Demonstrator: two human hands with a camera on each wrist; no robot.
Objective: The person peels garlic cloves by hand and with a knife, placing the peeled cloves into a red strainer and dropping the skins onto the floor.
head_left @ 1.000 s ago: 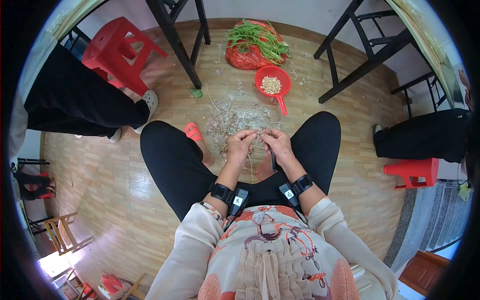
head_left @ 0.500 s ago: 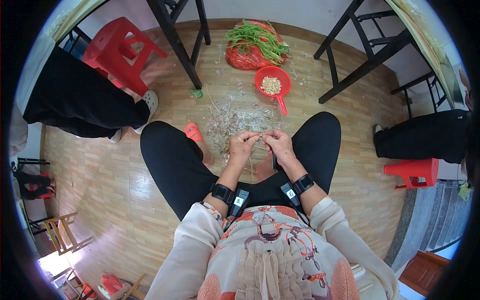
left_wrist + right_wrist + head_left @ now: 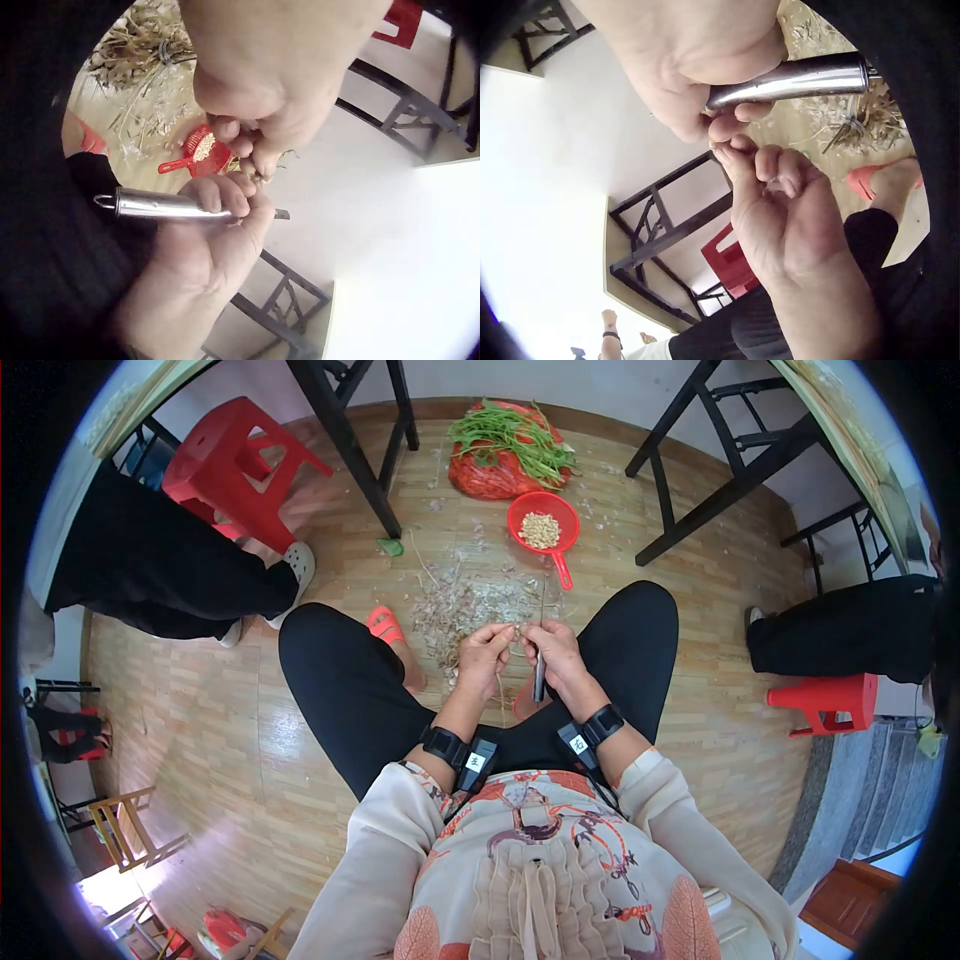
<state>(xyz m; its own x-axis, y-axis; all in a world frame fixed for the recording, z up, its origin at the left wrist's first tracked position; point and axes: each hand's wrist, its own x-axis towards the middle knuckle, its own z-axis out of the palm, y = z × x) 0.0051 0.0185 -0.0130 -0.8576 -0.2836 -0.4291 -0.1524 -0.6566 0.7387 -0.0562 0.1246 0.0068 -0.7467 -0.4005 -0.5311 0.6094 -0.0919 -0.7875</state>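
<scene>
One red bag [image 3: 487, 481] is set far beneath greens [image 3: 515, 440]; nearer, a strainer [image 3: 570, 524] of pale pieces [image 3: 540, 531] is placed, presumably for reach. A knife [image 3: 539, 678] is tucked into the right hand [image 3: 555, 650], apparently to leave pinching possible; between it and the left hand [image 3: 484, 652], a small piece [image 3: 518, 630] is pinched.

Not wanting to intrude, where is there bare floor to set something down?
Bare floor lies between right knee and right-hand stool, and between left knee and wooden chair. Crowded: between and beyond the knees, with scraps, colander and bag.
</scene>
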